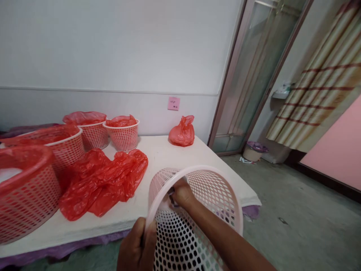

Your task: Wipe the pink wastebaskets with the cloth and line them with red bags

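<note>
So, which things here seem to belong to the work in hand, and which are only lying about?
Probably in the work:
pale pink basket, rim held by the left hand, right hand inside
loose red plastic
red-lined baskets

Probably just around:
floor bin
white scraps beside it
striped curtain

A white wall [113, 45] — a thin horizontal line [113, 91] across it — runs to a glass-paned door [252, 79]; farther right, a striped beige curtain [321, 86] hangs beside a pink surface [338, 145], above grey floor [307, 218].
</note>
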